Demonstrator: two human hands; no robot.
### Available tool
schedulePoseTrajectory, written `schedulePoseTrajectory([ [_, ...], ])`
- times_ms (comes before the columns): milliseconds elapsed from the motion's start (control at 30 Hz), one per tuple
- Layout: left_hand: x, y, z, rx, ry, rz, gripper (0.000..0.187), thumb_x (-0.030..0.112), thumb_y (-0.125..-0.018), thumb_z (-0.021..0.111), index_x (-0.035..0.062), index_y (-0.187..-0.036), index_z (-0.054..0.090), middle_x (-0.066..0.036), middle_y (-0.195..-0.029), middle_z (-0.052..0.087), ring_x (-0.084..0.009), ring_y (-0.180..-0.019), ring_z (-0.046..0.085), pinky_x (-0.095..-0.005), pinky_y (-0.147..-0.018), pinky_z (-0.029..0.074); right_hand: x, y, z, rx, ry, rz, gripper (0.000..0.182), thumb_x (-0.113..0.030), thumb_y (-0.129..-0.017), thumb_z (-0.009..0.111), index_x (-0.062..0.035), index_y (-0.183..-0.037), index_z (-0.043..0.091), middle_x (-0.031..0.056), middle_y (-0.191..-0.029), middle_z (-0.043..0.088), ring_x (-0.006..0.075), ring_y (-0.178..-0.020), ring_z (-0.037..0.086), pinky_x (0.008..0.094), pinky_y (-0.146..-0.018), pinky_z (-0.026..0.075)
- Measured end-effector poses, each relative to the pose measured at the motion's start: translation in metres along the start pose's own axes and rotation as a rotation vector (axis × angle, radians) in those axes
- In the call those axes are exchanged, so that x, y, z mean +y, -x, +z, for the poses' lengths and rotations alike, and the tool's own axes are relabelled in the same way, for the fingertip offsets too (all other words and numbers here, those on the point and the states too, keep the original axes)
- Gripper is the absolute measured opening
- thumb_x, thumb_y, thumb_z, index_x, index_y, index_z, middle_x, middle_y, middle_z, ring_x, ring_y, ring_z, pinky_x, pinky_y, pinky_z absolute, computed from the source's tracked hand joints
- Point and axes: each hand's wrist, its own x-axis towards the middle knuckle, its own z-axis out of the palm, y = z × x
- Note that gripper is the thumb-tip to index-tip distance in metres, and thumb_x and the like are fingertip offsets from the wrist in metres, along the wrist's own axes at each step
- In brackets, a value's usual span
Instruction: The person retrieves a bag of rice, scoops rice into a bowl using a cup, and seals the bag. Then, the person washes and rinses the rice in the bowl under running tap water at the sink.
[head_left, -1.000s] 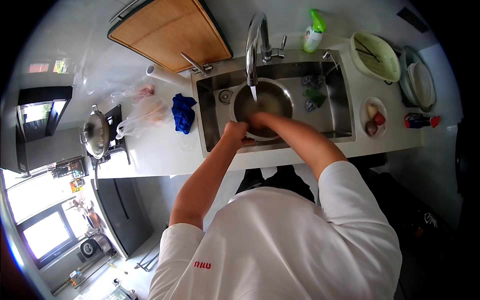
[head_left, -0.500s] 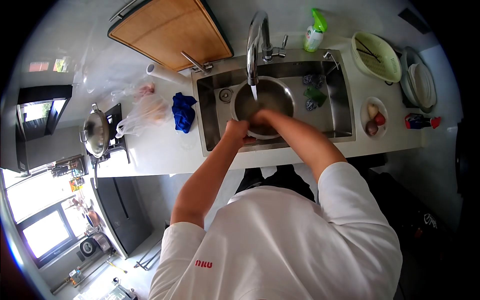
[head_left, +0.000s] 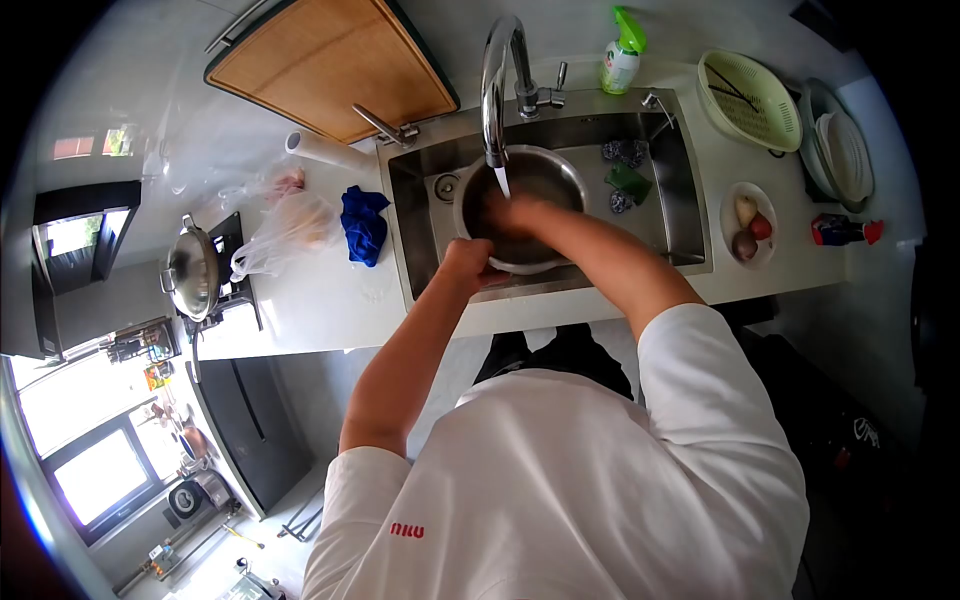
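A round metal basin (head_left: 562, 186) sits in the steel sink (head_left: 640, 240) under the tap (head_left: 497, 100), and water runs down into it. At the near left of the basin, my left hand (head_left: 468, 262) is closed around the rim. My right hand (head_left: 512, 214) reaches inside, close to the stream of water. Motion smears its fingers, so whether it holds anything is hidden. Cloudy-looking water and blur cover the bottom of the basin.
Scouring pads (head_left: 628, 180) lie in the sink's right side. To the left are a blue cloth (head_left: 364, 225) and a plastic bag (head_left: 290, 232). A plate of vegetables (head_left: 745, 250), a green colander (head_left: 740, 115) and a spray bottle (head_left: 621, 60) stand right and behind.
My right hand has moved further into the basin, slightly up and to the left, and is more blurred. My left hand stays on the rim. The whole view has shifted slightly.
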Motion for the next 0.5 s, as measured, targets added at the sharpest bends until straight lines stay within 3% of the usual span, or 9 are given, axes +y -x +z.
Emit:
schedulePoseTrajectory([
  [100,0.000,-0.003,0.000,-0.013,-0.009,0.006,0.027,-0.002,-0.085,0.060,-0.0116,-0.110,0.057,-0.023,-0.102,0.063,-0.0393,-0.085,0.070,-0.0522,-0.071,0.067,-0.019,0.065,-0.078,-0.178,-0.055,0.211,0.049,-0.040,-0.090,0.065,-0.0126,-0.131,0.063,0.0166,-0.141,0.059,0.0321,-0.129,0.058,0.0469,-0.104,0.048],
  [200,0.003,0.007,0.001,0.024,-0.029,0.017,0.027,-0.001,-0.085,0.060,-0.0117,-0.111,0.057,-0.023,-0.101,0.063,-0.0393,-0.084,0.070,-0.0521,-0.070,0.067,-0.036,0.092,-0.088,-0.261,-0.033,0.179,0.050,-0.037,-0.090,0.066,-0.0126,-0.133,0.062,0.0161,-0.143,0.058,0.0315,-0.130,0.057,0.0460,-0.106,0.047],
  [300,-0.005,-0.001,-0.002,0.049,-0.042,0.017,0.028,0.000,-0.086,0.059,-0.0116,-0.112,0.057,-0.022,-0.103,0.063,-0.0391,-0.085,0.070,-0.0518,-0.070,0.066,-0.064,0.101,-0.099,-0.278,-0.056,-0.162,0.050,-0.036,-0.093,0.063,-0.0110,-0.135,0.061,0.0148,-0.145,0.056,0.0305,-0.130,0.056,0.0452,-0.106,0.046],
  [400,-0.008,0.000,0.000,0.049,-0.041,0.042,0.029,0.000,-0.087,0.058,-0.0108,-0.114,0.056,-0.022,-0.104,0.063,-0.0385,-0.085,0.070,-0.0516,-0.070,0.066,-0.066,0.084,-0.049,-0.217,-0.520,0.133,0.045,-0.033,-0.095,0.060,-0.0092,-0.134,0.061,0.0150,-0.133,0.065,0.0308,-0.118,0.064,0.0462,-0.097,0.052],
  [500,-0.003,0.006,0.002,0.023,-0.048,0.050,0.029,0.000,-0.087,0.057,-0.0097,-0.114,0.056,-0.022,-0.105,0.063,-0.0379,-0.087,0.069,-0.0519,-0.071,0.067,-0.053,0.052,-0.028,0.032,-0.643,0.231,0.036,-0.029,-0.098,0.054,-0.0084,-0.125,0.064,0.0152,-0.120,0.069,0.0320,-0.106,0.067,0.0475,-0.088,0.053],
])
